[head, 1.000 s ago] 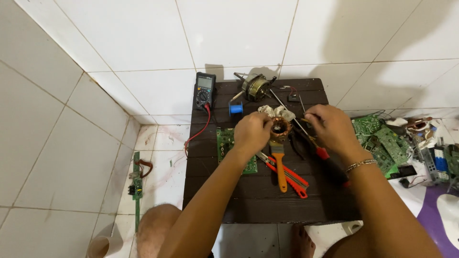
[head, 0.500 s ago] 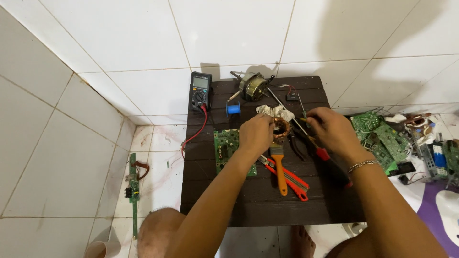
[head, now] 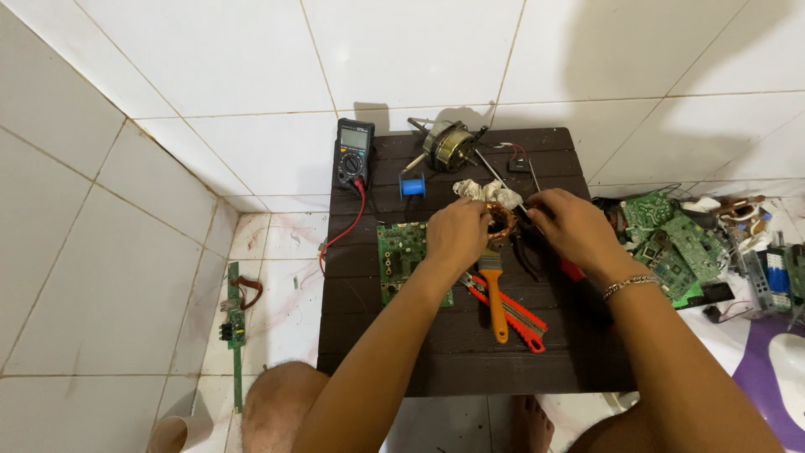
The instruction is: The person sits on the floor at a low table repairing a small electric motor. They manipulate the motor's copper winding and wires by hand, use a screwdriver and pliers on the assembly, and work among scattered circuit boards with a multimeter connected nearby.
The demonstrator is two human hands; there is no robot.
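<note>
- Since the earlier frames little has shifted: both hands stay closed in on the copper coil at the middle of the table, and only the view has drifted slightly.
- Far left, on the tiled floor beside the wall, lies a narrow green circuit strip (head: 234, 323), well apart from the work.
- At the table's (head: 352, 352) back left corner a dark multimeter (head: 353, 153) stands, its red lead (head: 348, 225) trailing down over the edge.
- A green circuit board (head: 401, 256) lies flat just left of the left forearm, untouched.
- A small blue spool (head: 412, 185) and a metal motor housing (head: 448, 145) sit at the back, clear of the hands.
- The left hand (head: 455, 237) curls its fingers around the left side of the wound copper coil (head: 501, 220), holding it.
- The coil is still whole and wound; pale wrapping (head: 476, 190) shows behind it, so the work on it looks early or midway, as a judgement.
- An orange-handled brush (head: 495, 294) and red-handled pliers (head: 513, 312) lie in front of the coil, not in use.
- The right hand (head: 568, 228) is pinched at the coil's right edge; whether it grips a wire or a tool I cannot tell.
- Far right, a heap of green boards (head: 671, 243) crowds the floor beside the table.
</note>
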